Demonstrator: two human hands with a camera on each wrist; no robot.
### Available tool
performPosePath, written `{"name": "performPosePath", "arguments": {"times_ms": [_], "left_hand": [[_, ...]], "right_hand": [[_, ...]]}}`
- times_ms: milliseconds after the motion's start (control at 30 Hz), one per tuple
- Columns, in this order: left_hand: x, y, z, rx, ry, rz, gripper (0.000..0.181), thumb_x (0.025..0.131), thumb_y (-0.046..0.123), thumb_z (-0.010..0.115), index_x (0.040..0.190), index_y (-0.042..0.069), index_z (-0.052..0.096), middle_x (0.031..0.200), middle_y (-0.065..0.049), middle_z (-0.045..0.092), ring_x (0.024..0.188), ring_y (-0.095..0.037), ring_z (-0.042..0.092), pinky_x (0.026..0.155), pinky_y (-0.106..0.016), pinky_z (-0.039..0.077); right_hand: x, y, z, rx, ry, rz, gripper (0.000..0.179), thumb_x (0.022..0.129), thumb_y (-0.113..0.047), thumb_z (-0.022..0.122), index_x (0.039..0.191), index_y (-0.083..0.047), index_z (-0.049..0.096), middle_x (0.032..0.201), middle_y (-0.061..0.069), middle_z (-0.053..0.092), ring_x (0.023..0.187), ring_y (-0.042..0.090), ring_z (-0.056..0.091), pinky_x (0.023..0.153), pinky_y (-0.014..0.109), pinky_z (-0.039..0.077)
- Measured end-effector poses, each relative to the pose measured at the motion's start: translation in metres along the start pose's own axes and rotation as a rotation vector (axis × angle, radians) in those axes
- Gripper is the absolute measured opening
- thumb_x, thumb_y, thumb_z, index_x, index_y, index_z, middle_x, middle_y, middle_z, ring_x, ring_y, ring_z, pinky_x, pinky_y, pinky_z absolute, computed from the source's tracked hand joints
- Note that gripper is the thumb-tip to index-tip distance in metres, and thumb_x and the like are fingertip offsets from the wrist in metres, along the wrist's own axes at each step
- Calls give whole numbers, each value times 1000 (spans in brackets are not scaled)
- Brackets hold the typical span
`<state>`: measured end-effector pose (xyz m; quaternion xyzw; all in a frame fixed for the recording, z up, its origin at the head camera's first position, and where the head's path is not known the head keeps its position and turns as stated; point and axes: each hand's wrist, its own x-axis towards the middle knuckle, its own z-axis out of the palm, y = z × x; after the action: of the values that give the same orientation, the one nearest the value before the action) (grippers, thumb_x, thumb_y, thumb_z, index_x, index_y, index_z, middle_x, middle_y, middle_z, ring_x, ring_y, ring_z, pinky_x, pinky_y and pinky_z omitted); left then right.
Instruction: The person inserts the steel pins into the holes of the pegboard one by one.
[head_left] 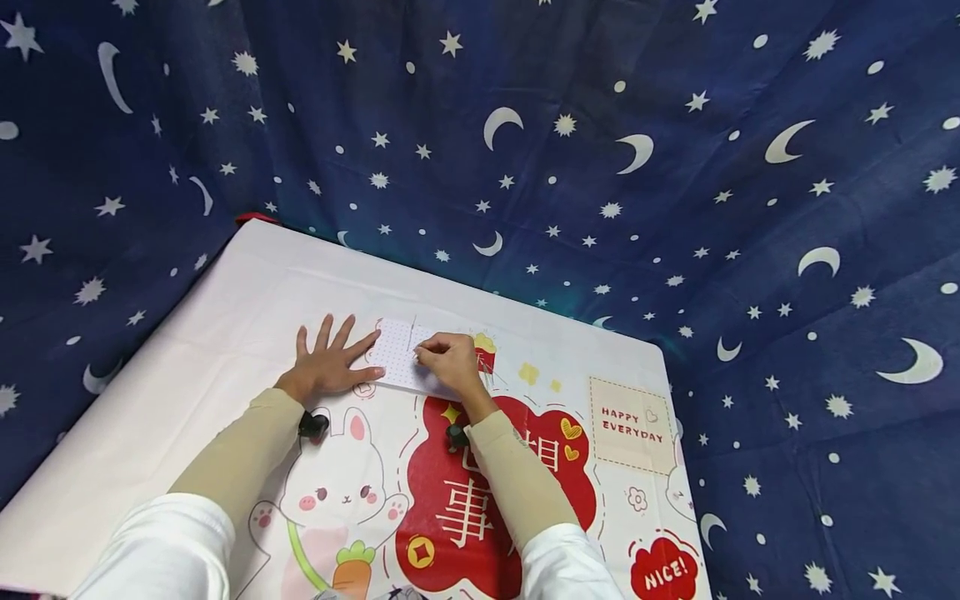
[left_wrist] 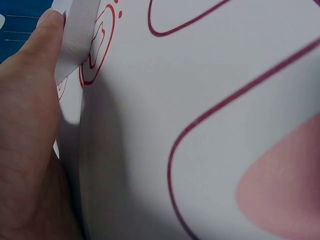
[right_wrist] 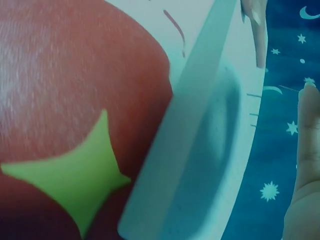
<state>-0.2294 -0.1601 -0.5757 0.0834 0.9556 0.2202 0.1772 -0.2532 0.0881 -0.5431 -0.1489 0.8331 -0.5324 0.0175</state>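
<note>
We are recording one white dotted block (head_left: 392, 358), lying flat on the printed tablecloth (head_left: 288, 279); one left hand (head_left: 328, 367), fingers spread wide, thumb touching the block's left end; one right hand (head_left: 450, 361) over the block, pinching a thin item (right_wrist: 291, 89) too fine to identify.

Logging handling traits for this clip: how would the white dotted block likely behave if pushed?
The block is probably stiff: its thick side runs straight. It seems unlikely to roll or tip, lying broad and flat on the printed cloth.
</note>
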Motion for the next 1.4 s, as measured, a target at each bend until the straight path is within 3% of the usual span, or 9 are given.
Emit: {"name": "performPosePath", "arguments": {"times_ms": [233, 533, 1000, 1233, 1400], "left_hand": [[2, 0, -1, -8, -1, 0, 93, 93, 79, 48, 167, 32, 19, 176, -19, -8, 159, -51, -20, 117, -77, -22], [1, 0, -3, -3, -2, -1, 90, 95, 76, 49, 167, 31, 19, 176, -19, -7, 159, -51, -19, 118, -77, -21], [2, -1, -3, 0, -11, -7, 91, 94, 77, 49, 167, 31, 19, 176, -19, -8, 159, -51, -20, 118, -77, -21], [1, -1, -2, 7, -4, -9, 90, 95, 76, 49, 167, 32, 19, 176, -19, -8, 159, -51, -20, 118, -77, -20], [0, -1, -4, 2, -11, -8, 90, 95, 76, 49, 167, 32, 19, 176, -19, -8, 159, -51, -20, 118, -77, -20]], "right_hand": [[1, 4, 8, -5, 0, -13, 8, 89, -5, 77, 87, 0, 82, 81, 18, 79, 66, 4, 62, 65, 17, 52], [3, 9, 18, 16, -3, 40, 8, 89, -3, 77, 85, 2, 82, 78, 20, 78, 63, 2, 63, 64, 16, 52], [0, 10, 24, -85, -15, 47, 8, 90, -8, 78, 86, -4, 83, 82, 10, 80, 71, 5, 60, 66, 17, 51], [1, 11, 24, -119, -31, -20, 8, 89, -5, 77, 84, -2, 82, 82, 13, 80, 70, 5, 59, 67, 17, 51], [2, 10, 25, -120, -36, -12, 8, 89, -6, 76, 84, -2, 82, 82, 13, 80, 71, 5, 59, 66, 17, 50]]}}
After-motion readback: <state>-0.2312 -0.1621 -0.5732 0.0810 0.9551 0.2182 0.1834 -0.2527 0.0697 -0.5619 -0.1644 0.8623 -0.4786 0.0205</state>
